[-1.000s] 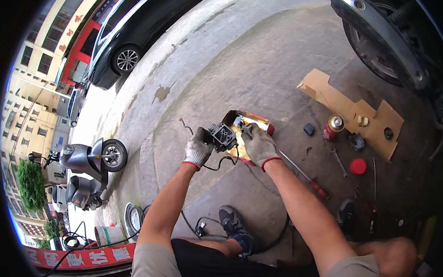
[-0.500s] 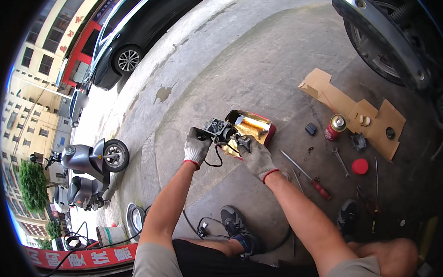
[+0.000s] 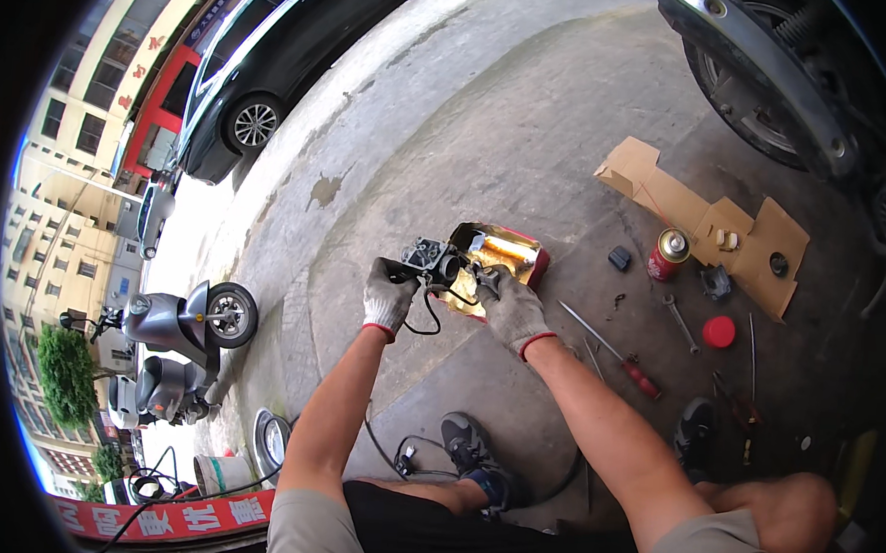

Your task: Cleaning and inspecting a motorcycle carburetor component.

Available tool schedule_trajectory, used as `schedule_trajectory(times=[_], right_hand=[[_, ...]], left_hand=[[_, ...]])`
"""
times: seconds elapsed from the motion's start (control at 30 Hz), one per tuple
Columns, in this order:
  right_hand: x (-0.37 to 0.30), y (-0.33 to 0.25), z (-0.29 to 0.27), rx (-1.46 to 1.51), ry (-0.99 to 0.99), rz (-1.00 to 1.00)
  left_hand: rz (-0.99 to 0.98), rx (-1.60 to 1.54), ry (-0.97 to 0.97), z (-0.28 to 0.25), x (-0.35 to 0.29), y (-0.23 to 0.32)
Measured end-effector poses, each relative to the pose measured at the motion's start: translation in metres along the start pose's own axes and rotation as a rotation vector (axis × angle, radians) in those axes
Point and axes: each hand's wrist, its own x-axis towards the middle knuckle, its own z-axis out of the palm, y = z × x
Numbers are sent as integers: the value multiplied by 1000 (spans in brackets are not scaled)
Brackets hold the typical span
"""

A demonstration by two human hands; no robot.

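Observation:
My left hand, in a white and grey work glove, grips a metal carburetor by its left side. The carburetor is held up at the left edge of a cut-open red container with a gold inside and wet-looking liquid in it. A thin black cable loops down from the carburetor toward my right hand. Gloved as well, my right hand is closed on a small dark part in front of the container. The fingers hide most of that part.
To the right on the concrete lie a red-handled screwdriver, a wrench, a red cap and pliers. A red spray can stands beside flattened cardboard. A motorbike wheel is at far right; scooters stand left.
Both hands and the carburetor have shifted very slightly left. The grips look the same.

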Motion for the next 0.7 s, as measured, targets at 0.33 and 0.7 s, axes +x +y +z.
schedule_trajectory(times=[0.33, 0.7], right_hand=[[1, 0, 0, 38, -83, -15], [6, -7, -3, 16, -13, -2]], left_hand=[[-16, 10, -21, -2, -2, 5], [40, 3, -19, 5, 2, -3]])
